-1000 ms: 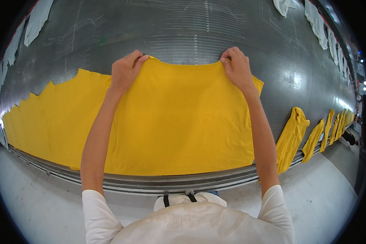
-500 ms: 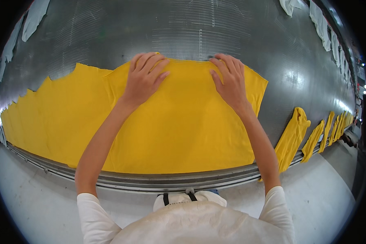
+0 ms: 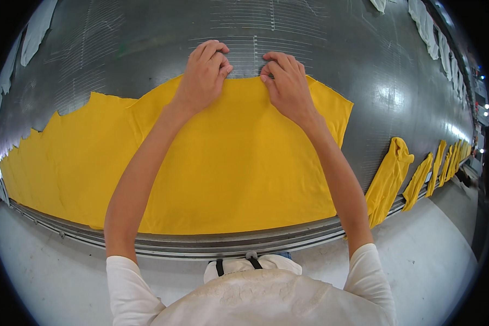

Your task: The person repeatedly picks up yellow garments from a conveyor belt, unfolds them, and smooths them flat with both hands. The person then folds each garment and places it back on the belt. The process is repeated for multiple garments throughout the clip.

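Observation:
A large yellow fabric panel [image 3: 239, 163] lies flat on a grey metal work table [image 3: 119, 49]. My left hand [image 3: 204, 73] and my right hand [image 3: 285, 81] rest side by side on the panel's far edge near its middle. The fingers of both are curled and pinch that edge against the table. More yellow panels [image 3: 54, 163] lie in an overlapping row to the left.
Several folded yellow pieces [image 3: 388, 176] hang over the table's front edge at the right. Pale grey fabric pieces [image 3: 35, 32] lie at the far left and along the far right [image 3: 426, 27]. A metal rail [image 3: 201, 244] runs along the table's near edge.
My hands left the panel's far corners, slid flat over the cloth toward each other, and now sit close together pinching the far edge at its middle.

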`<state>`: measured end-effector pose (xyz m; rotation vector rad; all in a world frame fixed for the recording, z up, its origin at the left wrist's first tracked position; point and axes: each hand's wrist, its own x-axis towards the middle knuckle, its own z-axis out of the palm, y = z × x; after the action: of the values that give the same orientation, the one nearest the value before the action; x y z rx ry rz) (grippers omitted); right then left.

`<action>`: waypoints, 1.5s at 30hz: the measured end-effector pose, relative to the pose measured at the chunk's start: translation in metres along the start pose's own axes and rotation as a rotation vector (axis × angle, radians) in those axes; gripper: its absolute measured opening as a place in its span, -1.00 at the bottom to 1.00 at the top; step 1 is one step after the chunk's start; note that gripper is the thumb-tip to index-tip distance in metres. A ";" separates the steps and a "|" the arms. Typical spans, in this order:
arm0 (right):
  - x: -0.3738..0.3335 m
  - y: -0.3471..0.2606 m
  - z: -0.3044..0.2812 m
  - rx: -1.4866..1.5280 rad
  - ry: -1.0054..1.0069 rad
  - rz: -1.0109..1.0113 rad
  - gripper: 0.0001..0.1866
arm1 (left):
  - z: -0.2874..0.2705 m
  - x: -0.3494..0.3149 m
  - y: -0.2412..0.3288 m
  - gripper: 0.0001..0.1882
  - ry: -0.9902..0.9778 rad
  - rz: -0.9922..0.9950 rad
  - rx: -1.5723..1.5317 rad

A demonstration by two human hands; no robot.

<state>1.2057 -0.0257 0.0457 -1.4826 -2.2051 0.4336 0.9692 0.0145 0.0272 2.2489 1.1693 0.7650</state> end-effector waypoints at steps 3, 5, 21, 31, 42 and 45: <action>-0.001 0.001 0.001 -0.005 0.005 0.000 -0.95 | -0.002 -0.004 0.001 -0.91 -0.022 0.067 0.055; -0.002 0.002 0.000 0.001 0.012 -0.004 -0.94 | -0.007 -0.010 0.002 -0.90 -0.050 0.079 0.042; -0.036 -0.017 -0.007 -0.019 -0.004 -0.084 -0.55 | -0.023 -0.042 0.022 -0.55 -0.055 0.114 0.159; -0.060 -0.005 0.000 -0.233 -0.426 -0.295 -0.10 | -0.011 -0.060 0.019 -0.13 -0.448 0.240 0.319; -0.073 0.012 -0.007 -0.159 -0.361 -0.227 -0.12 | 0.009 -0.070 0.041 -0.13 -0.369 0.108 0.291; -0.125 0.005 -0.017 -0.071 -0.403 -0.179 -0.13 | 0.021 -0.103 0.061 -0.12 -0.500 0.211 0.227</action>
<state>1.2588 -0.1398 0.0340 -1.3042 -2.6642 0.6459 0.9690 -0.1072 0.0248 2.5723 0.8175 0.1176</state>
